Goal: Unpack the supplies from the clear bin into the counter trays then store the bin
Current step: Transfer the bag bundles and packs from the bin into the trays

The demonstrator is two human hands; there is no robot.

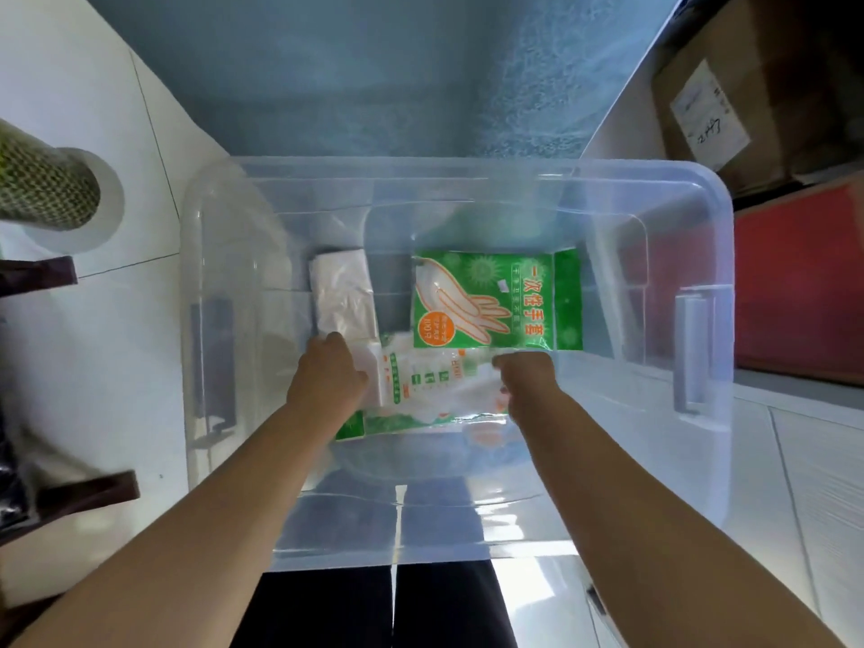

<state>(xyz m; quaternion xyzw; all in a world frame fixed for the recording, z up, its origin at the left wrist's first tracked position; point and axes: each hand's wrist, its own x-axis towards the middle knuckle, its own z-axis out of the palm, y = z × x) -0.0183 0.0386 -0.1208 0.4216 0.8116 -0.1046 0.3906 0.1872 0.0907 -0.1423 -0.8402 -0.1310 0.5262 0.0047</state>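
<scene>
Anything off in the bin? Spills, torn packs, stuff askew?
Nothing stands out. In the clear bin, the green glove packet and the white bag bundle lie flat and look intact, with nothing spilled. The left hand and right hand hold a third packet lying over another one, which is just loose stacking.

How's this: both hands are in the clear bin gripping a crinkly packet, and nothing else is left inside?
Not quite. The head view shows the left hand and right hand in the clear bin gripping the crinkly packet, but a green glove pack and a white bag bundle also lie inside.
</scene>
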